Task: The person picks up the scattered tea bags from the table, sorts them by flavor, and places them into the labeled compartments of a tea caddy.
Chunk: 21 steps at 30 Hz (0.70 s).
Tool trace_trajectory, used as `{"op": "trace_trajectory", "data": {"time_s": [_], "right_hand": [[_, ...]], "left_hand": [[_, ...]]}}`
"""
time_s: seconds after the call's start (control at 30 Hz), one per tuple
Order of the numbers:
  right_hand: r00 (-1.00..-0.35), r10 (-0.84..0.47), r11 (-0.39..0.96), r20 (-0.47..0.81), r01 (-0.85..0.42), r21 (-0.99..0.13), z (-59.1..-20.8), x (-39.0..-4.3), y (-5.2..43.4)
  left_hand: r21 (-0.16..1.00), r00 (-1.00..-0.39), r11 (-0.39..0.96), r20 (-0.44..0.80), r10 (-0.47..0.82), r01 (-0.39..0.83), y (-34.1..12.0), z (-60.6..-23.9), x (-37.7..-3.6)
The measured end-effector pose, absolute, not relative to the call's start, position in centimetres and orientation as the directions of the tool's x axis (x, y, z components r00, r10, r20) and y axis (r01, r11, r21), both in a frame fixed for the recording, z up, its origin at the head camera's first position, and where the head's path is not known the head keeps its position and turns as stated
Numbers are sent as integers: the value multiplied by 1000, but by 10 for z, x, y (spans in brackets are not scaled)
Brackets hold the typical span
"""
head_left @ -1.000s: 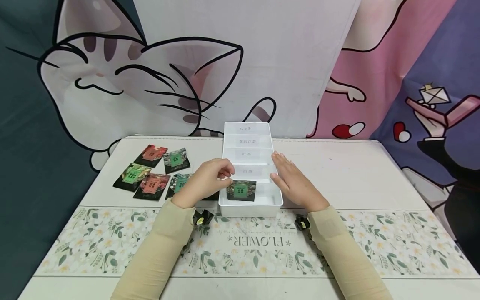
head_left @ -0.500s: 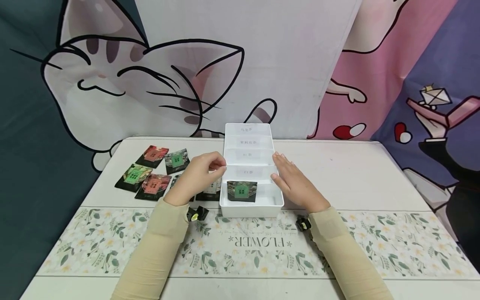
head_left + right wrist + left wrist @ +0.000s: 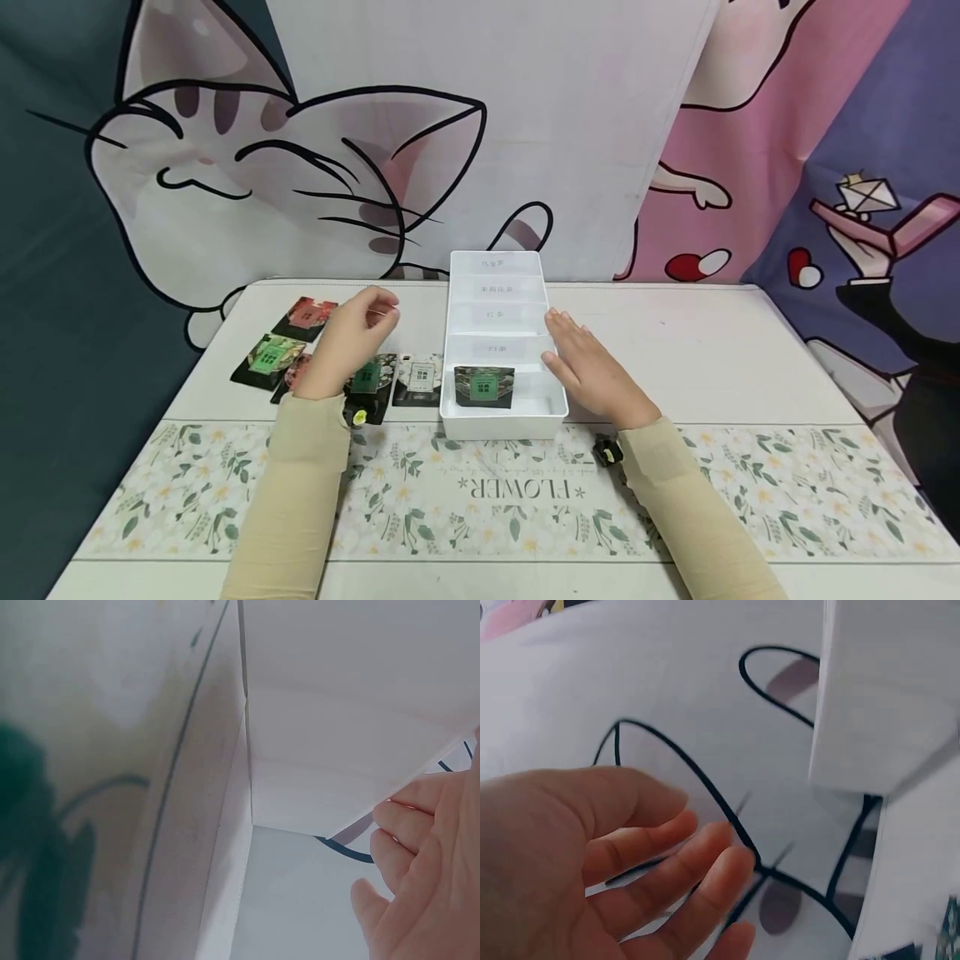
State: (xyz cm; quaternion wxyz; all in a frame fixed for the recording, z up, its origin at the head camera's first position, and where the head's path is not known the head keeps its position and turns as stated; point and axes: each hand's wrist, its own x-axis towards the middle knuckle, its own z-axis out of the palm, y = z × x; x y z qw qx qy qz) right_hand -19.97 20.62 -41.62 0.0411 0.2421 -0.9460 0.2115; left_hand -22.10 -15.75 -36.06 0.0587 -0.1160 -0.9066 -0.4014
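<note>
My left hand [image 3: 348,343] hovers over the sachets left of the box, fingers loosely curled and nothing between them, as the left wrist view [image 3: 652,862] also shows. My right hand [image 3: 598,367] rests its straight fingers along the right side of the white divided box [image 3: 504,427]. Inside the front compartment a black tea sachet with a green label [image 3: 484,387] leans upright on the left. Beside the box lie a white-label sachet [image 3: 418,379] and a green-label sachet [image 3: 367,377]. A red-label sachet [image 3: 291,377] is partly hidden by my left hand.
Farther left lie another red-label sachet [image 3: 303,317] and a bright green sachet [image 3: 266,358]. The box's rear compartments carry paper labels [image 3: 491,315]. A flower-print strip [image 3: 517,517] crosses the white table. Behind it hangs a cartoon cat curtain [image 3: 585,150].
My left hand has moved from beside the box's left edge leftward over the sachets, uncovering the white-label one and covering one at the back. The right hand stays at the box.
</note>
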Motion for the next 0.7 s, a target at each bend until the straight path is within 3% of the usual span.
{"op": "trace_trajectory", "data": {"time_s": [0.43,0.7], "right_hand": [[-880,-440,801,179,-475,-364,-416,-199,206],[-880,-440,800,178,-475,-367,-417,-200,207]], "left_hand": [[777,-983,622,175,-59,101,-190,-388,-235],[806,-983,589,61,-173,-54,-200,-401,-241]]}}
